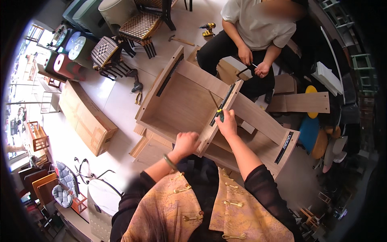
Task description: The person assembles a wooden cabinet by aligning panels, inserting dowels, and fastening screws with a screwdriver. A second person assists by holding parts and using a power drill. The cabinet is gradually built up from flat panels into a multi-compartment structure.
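Note:
My right hand (227, 124) is closed round the handle of a screwdriver (220, 114), yellow and dark green, its thin shaft pointing up and away over the cabinet. Under it runs the middle panel of an unfinished wooden cabinet frame (238, 83), with a black drawer slide (228, 98) along its edge. My left hand (186, 145) is curled, at the near end of that panel; what its fingers hold, if anything, is hidden. Another black slide (168, 76) lies along the left panel, and a third slide (284, 147) along the right one.
Across the cabinet, a seated person (258, 32) holds a small thin object in both hands. A hammer (181, 40), cordless drills (135, 80) and pliers (138, 97) lie on the floor. A long cardboard box (86, 117) stands left; loose boards (298, 102) lie right.

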Demonstrator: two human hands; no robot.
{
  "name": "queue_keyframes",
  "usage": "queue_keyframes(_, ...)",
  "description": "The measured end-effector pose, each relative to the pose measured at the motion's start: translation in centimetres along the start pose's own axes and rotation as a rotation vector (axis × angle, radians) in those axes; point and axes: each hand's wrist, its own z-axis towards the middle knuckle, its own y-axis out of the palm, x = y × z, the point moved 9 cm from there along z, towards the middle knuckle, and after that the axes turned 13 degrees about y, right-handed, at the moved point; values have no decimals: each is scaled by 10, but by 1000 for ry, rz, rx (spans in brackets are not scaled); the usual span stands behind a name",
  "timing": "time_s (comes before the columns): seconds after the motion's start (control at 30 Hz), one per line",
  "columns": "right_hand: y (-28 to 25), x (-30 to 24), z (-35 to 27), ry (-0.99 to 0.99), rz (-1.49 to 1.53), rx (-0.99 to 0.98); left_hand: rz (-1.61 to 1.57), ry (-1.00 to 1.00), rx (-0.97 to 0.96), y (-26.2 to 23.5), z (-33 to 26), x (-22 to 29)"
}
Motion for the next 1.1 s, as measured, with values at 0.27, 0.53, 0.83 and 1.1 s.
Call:
queue_keyframes(0.27,-8,11,-32,-141,172,-119,273,208,83,24,-45,47)
queue_keyframes(0.53,-20,147,-163,77,89,-130,317,157,19,32,-37,39)
queue_keyframes(0.83,-35,207,-182,251,42,-140,477,255,-142,41,-38,45)
queue_keyframes(1.1,-44,212,-192,431,58,-63,484,261,-182,44,-32,51)
